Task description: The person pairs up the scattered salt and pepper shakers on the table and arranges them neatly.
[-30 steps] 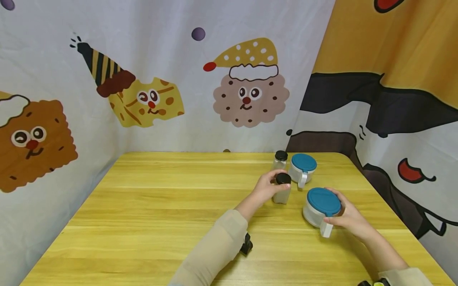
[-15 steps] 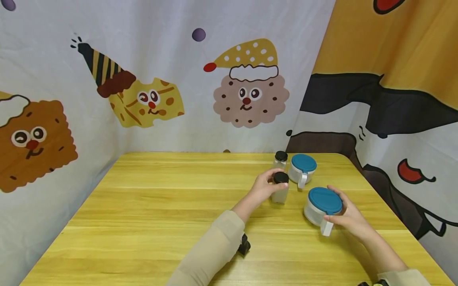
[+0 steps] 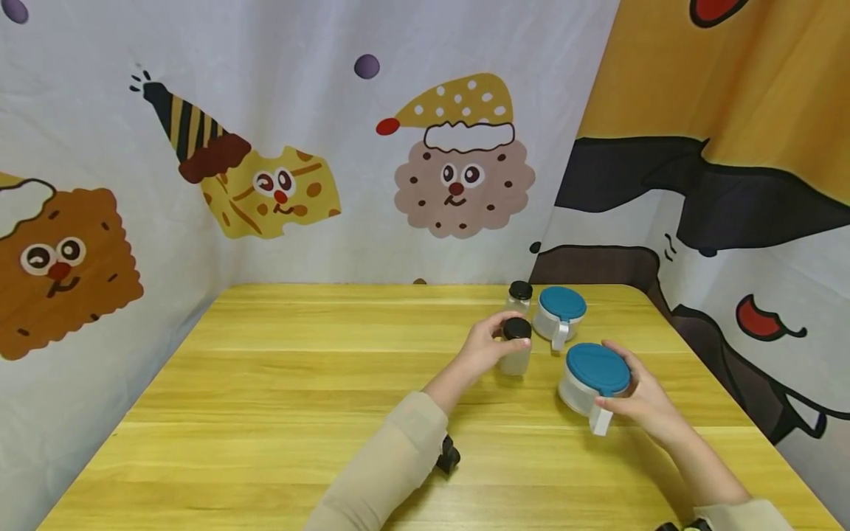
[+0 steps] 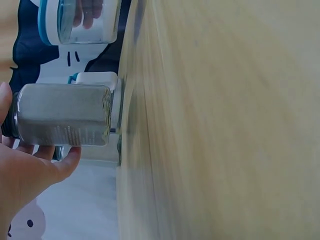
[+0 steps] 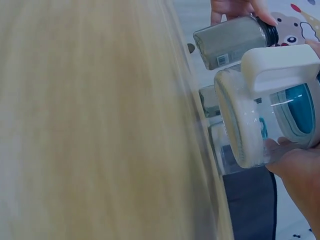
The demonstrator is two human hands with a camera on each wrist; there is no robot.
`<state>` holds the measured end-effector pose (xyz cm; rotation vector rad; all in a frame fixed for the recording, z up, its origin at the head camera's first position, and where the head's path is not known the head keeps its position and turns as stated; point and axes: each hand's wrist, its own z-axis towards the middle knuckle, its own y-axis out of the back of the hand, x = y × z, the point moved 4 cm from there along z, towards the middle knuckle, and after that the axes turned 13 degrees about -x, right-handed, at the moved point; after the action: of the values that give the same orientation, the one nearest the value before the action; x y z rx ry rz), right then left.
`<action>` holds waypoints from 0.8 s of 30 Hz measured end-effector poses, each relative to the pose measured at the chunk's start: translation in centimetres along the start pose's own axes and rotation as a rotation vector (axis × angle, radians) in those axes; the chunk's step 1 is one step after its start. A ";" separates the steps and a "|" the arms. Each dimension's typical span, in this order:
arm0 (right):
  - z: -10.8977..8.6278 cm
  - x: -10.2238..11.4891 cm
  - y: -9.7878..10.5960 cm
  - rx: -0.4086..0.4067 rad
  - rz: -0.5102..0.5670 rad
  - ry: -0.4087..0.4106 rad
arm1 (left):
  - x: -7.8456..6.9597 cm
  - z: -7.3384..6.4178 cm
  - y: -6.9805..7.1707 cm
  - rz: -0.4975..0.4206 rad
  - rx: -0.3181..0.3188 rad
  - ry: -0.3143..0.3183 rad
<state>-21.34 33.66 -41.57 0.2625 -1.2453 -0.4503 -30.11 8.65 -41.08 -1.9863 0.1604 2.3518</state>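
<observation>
A: Where is the widest passage?

B: Across the table (image 3: 246,398), left of the left sleeve (image 3: 385,461): a bare expanse extending back to the curtain (image 3: 345,254), its rear limit.

A: And between the hands?

B: A lane separates the front bottle (image 3: 515,361), in the left hand (image 3: 483,346), from the near jar (image 3: 598,367), in the right hand (image 3: 640,402). The rear jar (image 3: 561,303) and its handle (image 3: 560,336) obstruct the far end.

A: Beyond the left hand?

B: The rear bottle (image 3: 520,291) blocks the way, standing just beside the rear jar.

A: Beneath?

B: Left wrist view: a slim gap under the front bottle. Right of the right hand, a narrower strip of table meets the curtain.
</observation>
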 end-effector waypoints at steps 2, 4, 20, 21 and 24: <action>0.1 0.2 -0.1 -0.006 -0.007 0.005 | 0.0 0.0 0.1 -0.003 0.001 -0.003; 0.1 0.5 -0.2 -0.011 -0.023 0.008 | 0.0 0.0 0.3 -0.007 0.000 -0.002; 0.5 2.0 -1.1 -0.035 0.014 0.002 | -0.5 -0.4 2.0 0.016 -0.014 -0.010; 0.5 2.1 -1.2 -0.034 0.026 0.001 | -0.5 -0.4 2.1 0.014 -0.016 -0.012; 0.6 2.5 -1.5 -0.035 0.042 0.009 | -0.6 -0.5 2.4 0.007 -0.024 -0.020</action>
<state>-21.56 31.20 -39.95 0.2079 -1.2311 -0.4344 -29.78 6.19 -40.50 -1.9754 0.1389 2.3882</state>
